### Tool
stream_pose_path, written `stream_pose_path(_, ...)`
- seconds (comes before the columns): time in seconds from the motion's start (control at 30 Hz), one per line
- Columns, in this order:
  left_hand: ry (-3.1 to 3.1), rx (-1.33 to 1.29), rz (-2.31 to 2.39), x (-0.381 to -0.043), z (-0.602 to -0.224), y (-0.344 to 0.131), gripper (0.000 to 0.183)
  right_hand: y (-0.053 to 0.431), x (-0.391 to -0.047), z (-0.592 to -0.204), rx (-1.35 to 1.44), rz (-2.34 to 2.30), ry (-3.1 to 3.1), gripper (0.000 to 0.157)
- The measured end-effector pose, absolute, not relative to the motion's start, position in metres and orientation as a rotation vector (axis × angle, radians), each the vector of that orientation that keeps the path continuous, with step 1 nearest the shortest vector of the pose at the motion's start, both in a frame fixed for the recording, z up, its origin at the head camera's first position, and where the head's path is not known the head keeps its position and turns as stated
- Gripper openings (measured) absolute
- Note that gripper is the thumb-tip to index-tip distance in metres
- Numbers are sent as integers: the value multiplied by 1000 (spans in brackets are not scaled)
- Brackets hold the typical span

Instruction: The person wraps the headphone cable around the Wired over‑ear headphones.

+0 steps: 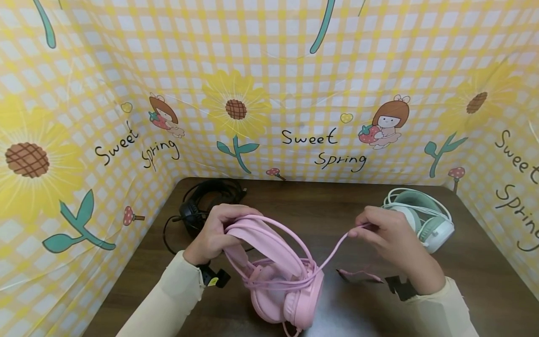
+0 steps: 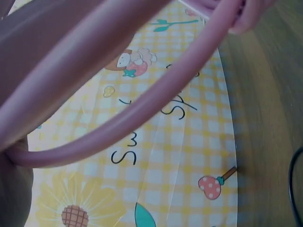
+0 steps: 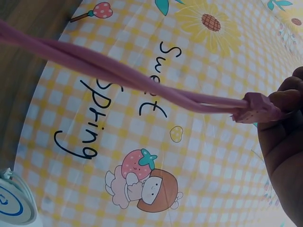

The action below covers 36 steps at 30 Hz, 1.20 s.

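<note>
Pink over-ear headphones (image 1: 275, 281) hang tilted in front of me, the earcups low and the cable wound round them below the headband. My left hand (image 1: 219, 230) grips the top of the headband (image 1: 269, 243); its pink bands cross the left wrist view closely. My right hand (image 1: 385, 238) pinches a length of the pink cable (image 1: 337, 245), drawn up and to the right from the earcups. In the right wrist view, a doubled pink strand (image 3: 156, 87) runs to a lumpy pink piece (image 3: 258, 108) at the fingertips. A short pink strip (image 1: 360, 275) with a dark tip shows below that hand.
Black headphones (image 1: 193, 213) with a coiled cable lie at the back left of the brown table (image 1: 337, 196). White and green headphones (image 1: 435, 229), cable wrapped round them, are at the back right. Yellow checked cloth (image 1: 269, 112) walls the back and sides.
</note>
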<state>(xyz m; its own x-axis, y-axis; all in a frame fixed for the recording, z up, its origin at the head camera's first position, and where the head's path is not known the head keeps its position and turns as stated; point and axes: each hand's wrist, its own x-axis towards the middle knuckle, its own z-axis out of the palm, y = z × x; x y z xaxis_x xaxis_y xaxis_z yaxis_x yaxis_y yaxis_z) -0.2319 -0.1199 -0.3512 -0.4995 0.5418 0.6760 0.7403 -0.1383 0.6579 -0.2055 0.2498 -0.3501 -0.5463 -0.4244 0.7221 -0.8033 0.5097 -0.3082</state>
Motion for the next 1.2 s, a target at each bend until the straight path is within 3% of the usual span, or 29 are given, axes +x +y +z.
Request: stream_pose_path(1.2,-1632,-1461,-2177,-231,-360,-88,54,225,-226,-368,1059,1074,-2093,30)
